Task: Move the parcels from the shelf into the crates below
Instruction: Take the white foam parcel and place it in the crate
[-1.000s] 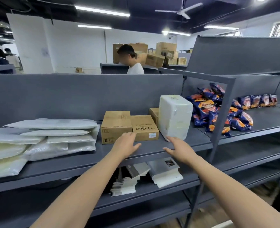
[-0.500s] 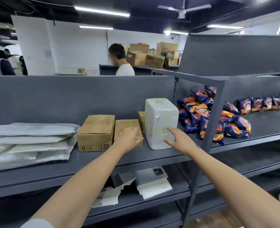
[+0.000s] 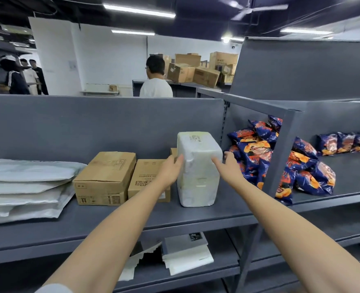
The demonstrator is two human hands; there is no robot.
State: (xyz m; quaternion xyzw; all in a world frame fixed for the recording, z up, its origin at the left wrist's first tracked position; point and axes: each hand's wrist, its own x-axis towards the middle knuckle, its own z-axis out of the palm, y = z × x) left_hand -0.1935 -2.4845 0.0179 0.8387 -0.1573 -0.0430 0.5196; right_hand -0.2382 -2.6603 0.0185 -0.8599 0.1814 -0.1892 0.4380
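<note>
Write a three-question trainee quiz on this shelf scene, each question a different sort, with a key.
1. True or false: both hands, left hand and right hand, are at the white parcel.
2. Multiple choice: what lies right of the shelf post? A) snack bags B) bottles C) shoes
3. Fill in: directly left of the white parcel stand two brown ____.

Key: 1 true; 2 A; 3 boxes.
</note>
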